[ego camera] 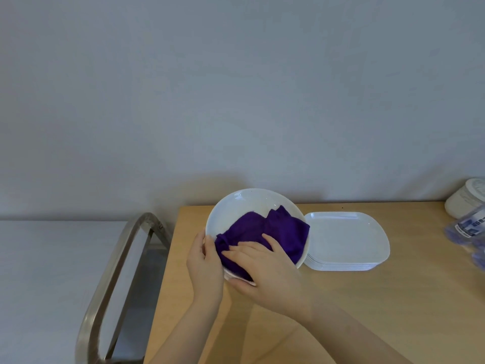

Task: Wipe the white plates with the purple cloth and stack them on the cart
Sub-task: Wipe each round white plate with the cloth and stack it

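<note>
One round white plate (245, 206) is held tilted above the near-left part of the light wooden table (367, 311), its face turned toward the person. One crumpled purple cloth (265, 231) lies bunched across the lower half of that plate. The left hand (206, 264) grips the plate's left rim, thumb over the edge. The right hand (265, 271) presses the cloth against the plate with straight, spread fingers. Just right of the plate sits one stack of squarish white plates (346, 241) on the table; its layers are too thin to count. At the far right edge stand a white lidded jar (465, 197) and a clear packet with blue print (469, 228), its writing too blurred to read. Left of the table, one metal cart handle (115, 271) curves upward.
</note>
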`<state>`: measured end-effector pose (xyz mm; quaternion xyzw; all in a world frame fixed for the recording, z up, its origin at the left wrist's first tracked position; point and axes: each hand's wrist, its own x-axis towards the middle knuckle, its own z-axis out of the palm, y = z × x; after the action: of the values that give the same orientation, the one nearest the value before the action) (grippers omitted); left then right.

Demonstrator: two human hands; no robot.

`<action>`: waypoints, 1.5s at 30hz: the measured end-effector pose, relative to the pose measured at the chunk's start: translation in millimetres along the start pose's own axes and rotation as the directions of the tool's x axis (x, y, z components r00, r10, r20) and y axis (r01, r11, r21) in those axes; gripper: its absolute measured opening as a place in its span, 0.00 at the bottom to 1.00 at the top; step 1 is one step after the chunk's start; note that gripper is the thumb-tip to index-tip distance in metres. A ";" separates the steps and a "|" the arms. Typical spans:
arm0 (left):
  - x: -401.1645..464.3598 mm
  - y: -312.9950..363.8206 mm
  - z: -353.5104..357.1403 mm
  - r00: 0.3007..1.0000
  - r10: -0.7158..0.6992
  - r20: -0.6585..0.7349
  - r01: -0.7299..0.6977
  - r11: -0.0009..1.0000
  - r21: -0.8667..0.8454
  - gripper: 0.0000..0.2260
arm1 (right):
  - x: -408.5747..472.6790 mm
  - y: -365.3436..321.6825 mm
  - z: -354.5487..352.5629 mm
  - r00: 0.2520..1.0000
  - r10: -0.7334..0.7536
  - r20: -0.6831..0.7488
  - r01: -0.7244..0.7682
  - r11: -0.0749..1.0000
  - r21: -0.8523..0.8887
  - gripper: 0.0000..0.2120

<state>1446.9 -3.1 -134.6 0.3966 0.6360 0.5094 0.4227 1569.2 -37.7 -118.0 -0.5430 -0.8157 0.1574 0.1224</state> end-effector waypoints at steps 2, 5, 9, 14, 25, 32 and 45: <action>2.3 -1.3 -2.2 1.000 0.014 0.005 -0.014 1.000 0.003 0.11 | -11.6 7.6 -0.7 0.999 -0.048 -0.014 0.049 0.999 0.008 0.20; 4.0 -3.1 -4.7 0.998 0.046 0.034 -0.047 0.998 0.031 0.12 | -27.6 22.6 -5.3 0.995 -0.075 -0.061 0.074 0.997 -0.030 0.14; 5.0 0.2 -4.9 0.997 0.059 0.043 -0.060 0.998 0.006 0.12 | -41.6 37.8 -14.1 0.978 -0.027 -0.205 0.025 1.000 -0.012 0.15; 3.5 5.0 -2.8 0.992 0.105 0.071 -0.105 0.994 0.003 0.12 | -32.9 45.3 -17.2 0.884 0.236 -0.404 -0.184 0.969 0.165 0.15; -6.8 6.4 -3.8 0.996 0.094 -0.003 -0.094 0.995 -0.027 0.11 | -4.9 49.9 -19.2 0.696 0.709 -0.111 -0.602 0.661 0.448 0.34; 2.0 10.3 -15.3 0.972 0.141 0.188 -0.145 0.989 0.004 0.17 | 4.9 68.7 -28.5 0.755 0.639 -0.144 -0.574 0.752 0.325 0.25; 45.2 36.5 -15.6 0.915 -0.037 0.401 -0.025 0.989 0.149 0.14 | 36.6 93.7 -35.3 0.760 0.649 -0.029 -0.586 0.704 0.402 0.10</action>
<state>1420.1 40.4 -102.8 0.5219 0.5733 0.3658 0.5150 1647.7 34.3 -121.0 -0.7633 -0.5275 0.2932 0.2305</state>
